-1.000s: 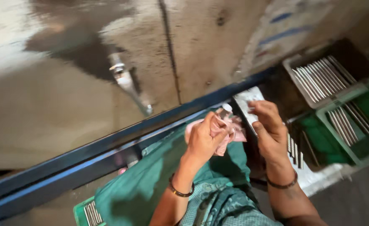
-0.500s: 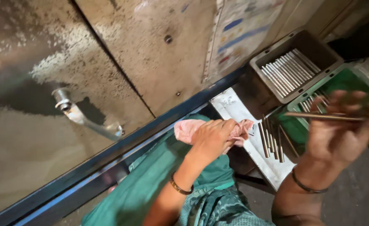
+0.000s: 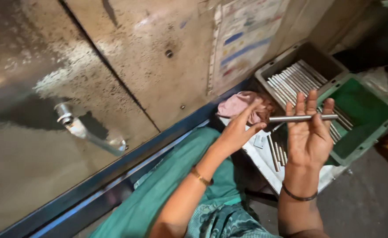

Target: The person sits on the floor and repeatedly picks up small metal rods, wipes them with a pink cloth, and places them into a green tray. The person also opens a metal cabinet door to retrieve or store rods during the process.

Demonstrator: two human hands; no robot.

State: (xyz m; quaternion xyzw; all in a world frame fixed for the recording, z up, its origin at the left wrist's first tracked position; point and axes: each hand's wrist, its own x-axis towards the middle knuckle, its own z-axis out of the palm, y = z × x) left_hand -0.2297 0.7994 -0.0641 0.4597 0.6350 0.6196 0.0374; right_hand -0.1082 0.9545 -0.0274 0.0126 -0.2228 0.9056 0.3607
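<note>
My right hand (image 3: 307, 134) is raised with the palm toward me and holds a thin metal rod (image 3: 303, 118) level across its fingertips. My left hand (image 3: 241, 129) grips a crumpled pink cloth (image 3: 240, 105) at the rod's left end, thumb pointing toward the rod. Both wrists wear thin bangles. Below the hands, several more metal rods (image 3: 276, 152) lie on a white sheet (image 3: 264, 161).
A grey tray (image 3: 310, 52) holds several rods at the upper right. Beside it stands a green bin (image 3: 365, 110). A worn metal wall with a lever handle (image 3: 88, 132) and a blue rail (image 3: 114, 176) fills the left. A green garment (image 3: 167, 189) covers my lap.
My right hand has lifted one rod away from the cloth and now holds it level at fingertip height. The left hand has kept the pink cloth. My view swung right.
</note>
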